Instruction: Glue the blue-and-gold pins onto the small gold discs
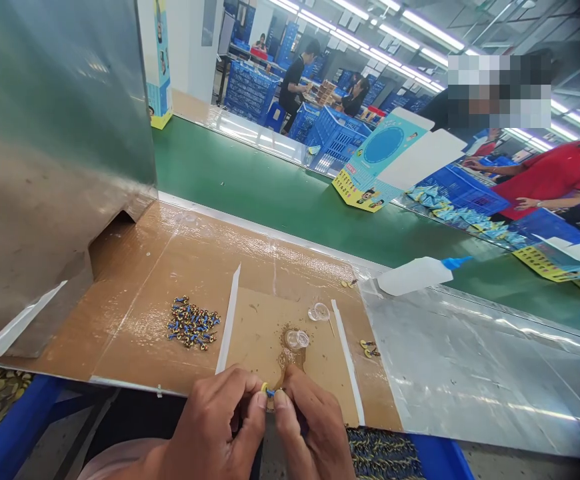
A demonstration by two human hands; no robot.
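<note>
Two bare hands, left hand (pixel 210 423) and right hand (pixel 313 427), close together at the lower edge of the view, with the fingertips (pixel 259 400) of both pinching one tiny blue-and-yellow moulded piece (pixel 269 391) between them. Directly below the hands, at the bottom edge, a dense mass of similar blue-and-gold pieces (pixel 383 453), partly cut off by the frame.

Just ahead of the hands, a tan card pad (pixel 265 320) between two white strips, on a larger brown cardboard sheet (pixel 130 327) on the tabletop. On the pad, a brown glue-like smear (pixel 290 360), right beside a small clear plastic cup (pixel 297 340), with a second clear cup (pixel 319 311) just beyond it and a thin wooden stick (pixel 331 327) near that one.

Ahead and to the left of the hands, a loose heap of blue-and-gold pieces (pixel 193 323). To the right, two separate pieces (pixel 369 349) on the cardboard. Farther right, a white squeeze bottle with a blue nozzle (pixel 413 277) on its side, at the edge of a clear plastic sheet (pixel 470 360). Well beyond the hands, a green conveyor belt (pixel 270 193), blue plastic crates (pixel 335 137) and a person in a red shirt (pixel 555 180).
</note>
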